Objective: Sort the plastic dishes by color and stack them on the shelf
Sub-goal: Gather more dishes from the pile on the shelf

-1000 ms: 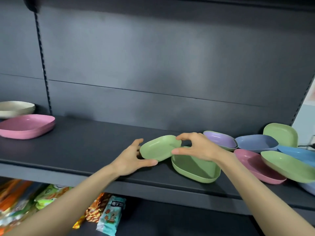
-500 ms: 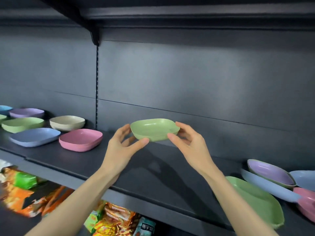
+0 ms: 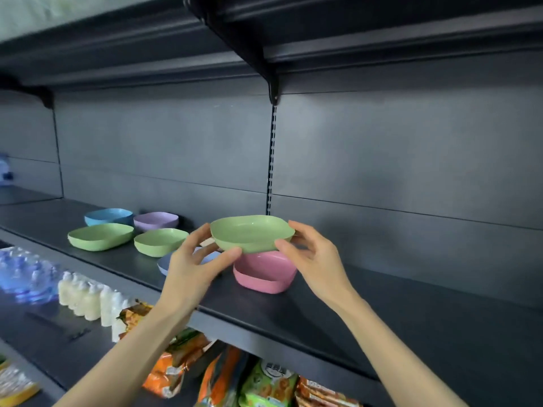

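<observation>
Your left hand (image 3: 191, 268) and right hand (image 3: 317, 259) hold the raised dish (image 3: 249, 233) above the shelf (image 3: 382, 304), over a resting dish (image 3: 264, 274). Left of it lies a half-hidden dish (image 3: 164, 264). Farther left stand a front pair (image 3: 160, 240) and, behind it, a back pair (image 3: 155, 220).

The green dish (image 3: 252, 235) and the pink dish (image 3: 264, 274) look like smooth plastic with a soft satin sheen. The shelf (image 3: 396, 306) and its back panel (image 3: 411, 160) are dark, matt metal. Nearer, the snack packets (image 3: 264, 383) are glossy printed film.
</observation>
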